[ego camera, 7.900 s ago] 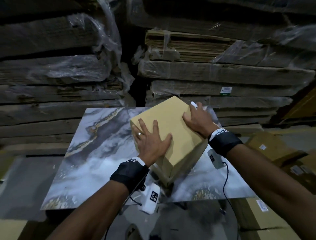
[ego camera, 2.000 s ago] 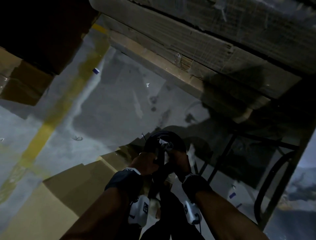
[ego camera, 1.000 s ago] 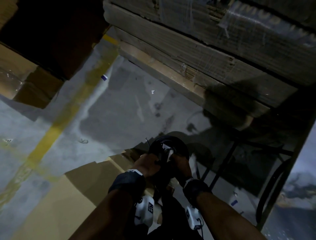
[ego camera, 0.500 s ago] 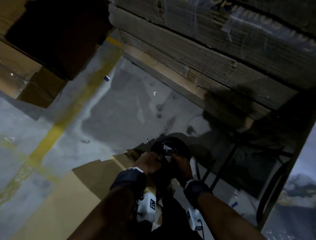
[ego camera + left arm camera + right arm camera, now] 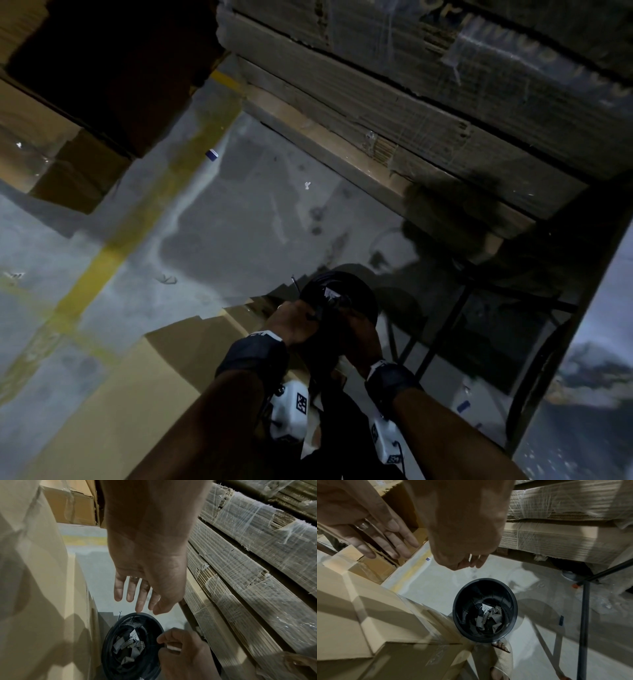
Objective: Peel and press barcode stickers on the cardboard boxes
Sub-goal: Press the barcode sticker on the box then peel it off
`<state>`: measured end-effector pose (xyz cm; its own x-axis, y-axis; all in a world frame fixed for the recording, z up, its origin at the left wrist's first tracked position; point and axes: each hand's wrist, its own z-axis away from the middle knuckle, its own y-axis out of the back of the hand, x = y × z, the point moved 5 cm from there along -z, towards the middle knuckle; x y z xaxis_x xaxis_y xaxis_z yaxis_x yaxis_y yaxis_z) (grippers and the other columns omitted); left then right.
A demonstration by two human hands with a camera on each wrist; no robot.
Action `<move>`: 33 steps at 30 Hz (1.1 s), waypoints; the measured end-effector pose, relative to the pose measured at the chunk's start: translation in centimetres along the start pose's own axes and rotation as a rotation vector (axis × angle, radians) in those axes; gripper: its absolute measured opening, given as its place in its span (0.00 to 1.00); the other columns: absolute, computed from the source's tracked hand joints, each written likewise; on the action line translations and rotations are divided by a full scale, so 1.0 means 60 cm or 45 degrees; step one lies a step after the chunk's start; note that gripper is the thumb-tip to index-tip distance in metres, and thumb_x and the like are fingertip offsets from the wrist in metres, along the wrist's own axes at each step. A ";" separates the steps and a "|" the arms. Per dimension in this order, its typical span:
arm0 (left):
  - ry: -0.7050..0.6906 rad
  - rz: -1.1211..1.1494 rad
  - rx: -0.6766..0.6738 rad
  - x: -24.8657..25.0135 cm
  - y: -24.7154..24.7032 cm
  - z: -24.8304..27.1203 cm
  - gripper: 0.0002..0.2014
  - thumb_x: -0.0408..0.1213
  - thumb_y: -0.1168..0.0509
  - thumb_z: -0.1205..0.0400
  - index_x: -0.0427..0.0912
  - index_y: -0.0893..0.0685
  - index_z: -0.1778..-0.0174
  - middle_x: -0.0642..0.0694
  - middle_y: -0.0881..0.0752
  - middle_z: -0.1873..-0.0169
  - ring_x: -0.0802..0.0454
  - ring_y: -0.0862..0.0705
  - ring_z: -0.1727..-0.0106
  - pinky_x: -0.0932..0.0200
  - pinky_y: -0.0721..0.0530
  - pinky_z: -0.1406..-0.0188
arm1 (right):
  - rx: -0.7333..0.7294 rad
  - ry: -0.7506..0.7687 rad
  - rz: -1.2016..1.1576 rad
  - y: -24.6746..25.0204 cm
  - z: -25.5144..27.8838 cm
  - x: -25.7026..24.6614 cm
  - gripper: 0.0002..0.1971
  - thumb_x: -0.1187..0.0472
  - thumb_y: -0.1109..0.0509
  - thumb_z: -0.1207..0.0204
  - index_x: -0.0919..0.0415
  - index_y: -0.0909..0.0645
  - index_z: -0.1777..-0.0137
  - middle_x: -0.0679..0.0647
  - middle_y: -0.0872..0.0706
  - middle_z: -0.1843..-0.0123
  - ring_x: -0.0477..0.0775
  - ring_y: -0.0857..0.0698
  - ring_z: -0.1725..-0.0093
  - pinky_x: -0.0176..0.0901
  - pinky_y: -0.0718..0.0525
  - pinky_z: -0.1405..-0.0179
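A black bin (image 5: 356, 291) stands on the floor, with several white sticker backing scraps (image 5: 488, 614) lying in it. Both hands hover just above its rim (image 5: 150, 619). My left hand (image 5: 142, 601) hangs with straight fingers and holds nothing; it also shows at the upper left of the right wrist view (image 5: 388, 545). My right hand (image 5: 171, 646) has curled fingers pinching a small white paper scrap (image 5: 173, 647), glimpsed between the fingertips (image 5: 470, 557) in the right wrist view. Tan cardboard boxes (image 5: 359, 608) stand left of the bin.
Film-wrapped stacks of flattened cardboard (image 5: 445, 120) line the far side. Black table legs (image 5: 583, 615) and the marble table edge (image 5: 599, 342) are to the right. A yellow floor line (image 5: 113, 246) runs at left. My sandalled foot (image 5: 501, 654) is beside the bin.
Since the earliest frame I have turned from the box on the table down to the floor bin. Over the last second both hands have stayed together above the bin.
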<state>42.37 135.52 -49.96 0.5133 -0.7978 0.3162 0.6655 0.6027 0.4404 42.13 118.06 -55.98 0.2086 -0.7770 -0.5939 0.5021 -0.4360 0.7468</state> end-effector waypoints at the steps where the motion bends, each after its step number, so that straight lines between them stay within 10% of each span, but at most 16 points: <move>1: -0.020 -0.005 0.001 0.001 0.001 0.004 0.21 0.51 0.37 0.23 0.49 0.10 0.39 0.44 0.11 0.37 0.45 0.12 0.38 0.55 0.16 0.36 | 0.018 0.012 0.024 0.007 0.003 -0.008 0.21 0.57 0.39 0.25 0.66 0.08 0.45 0.62 0.07 0.50 0.63 0.06 0.52 0.52 0.07 0.58; 4: 0.007 0.001 0.021 0.005 0.011 0.020 0.25 0.54 0.39 0.28 0.49 0.10 0.40 0.45 0.10 0.40 0.45 0.12 0.39 0.55 0.15 0.37 | 0.034 -0.040 0.041 0.020 0.013 -0.022 0.18 0.59 0.37 0.28 0.65 0.07 0.49 0.61 0.06 0.55 0.63 0.06 0.58 0.52 0.07 0.65; 10: -0.021 0.051 0.031 0.029 0.037 0.068 0.23 0.53 0.37 0.22 0.46 0.10 0.37 0.42 0.11 0.38 0.43 0.13 0.36 0.52 0.16 0.35 | -0.074 -0.137 0.175 -0.013 0.023 0.006 0.32 0.53 0.51 0.22 0.64 0.20 0.22 0.64 0.15 0.27 0.66 0.16 0.27 0.57 0.17 0.29; 14: -0.050 -0.002 0.069 0.059 0.056 0.121 0.28 0.56 0.42 0.21 0.42 0.13 0.34 0.41 0.14 0.34 0.41 0.17 0.32 0.55 0.19 0.34 | -0.096 -0.117 0.163 0.064 0.031 -0.063 0.27 0.56 0.45 0.24 0.69 0.14 0.35 0.68 0.11 0.40 0.72 0.10 0.42 0.60 0.10 0.42; 20: -0.182 -0.146 0.079 0.094 0.065 0.200 0.27 0.53 0.43 0.36 0.41 0.11 0.51 0.35 0.11 0.47 0.37 0.12 0.44 0.51 0.16 0.47 | -0.020 -0.225 0.192 0.174 0.082 -0.144 0.27 0.54 0.36 0.17 0.64 0.26 0.20 0.66 0.21 0.24 0.69 0.21 0.27 0.54 0.24 0.28; 33: -0.478 -0.374 0.318 0.166 0.043 0.399 0.26 0.47 0.32 0.22 0.44 0.19 0.27 0.37 0.15 0.32 0.38 0.16 0.33 0.46 0.18 0.33 | 0.303 -0.379 0.258 0.317 0.311 -0.248 0.26 0.59 0.32 0.23 0.63 0.23 0.25 0.63 0.19 0.31 0.67 0.21 0.31 0.56 0.23 0.32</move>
<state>36.24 128.76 -25.55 0.0657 -0.9106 0.4080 0.5789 0.3678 0.7277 32.91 112.84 -27.33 0.0144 -0.9397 -0.3417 0.2610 -0.3263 0.9085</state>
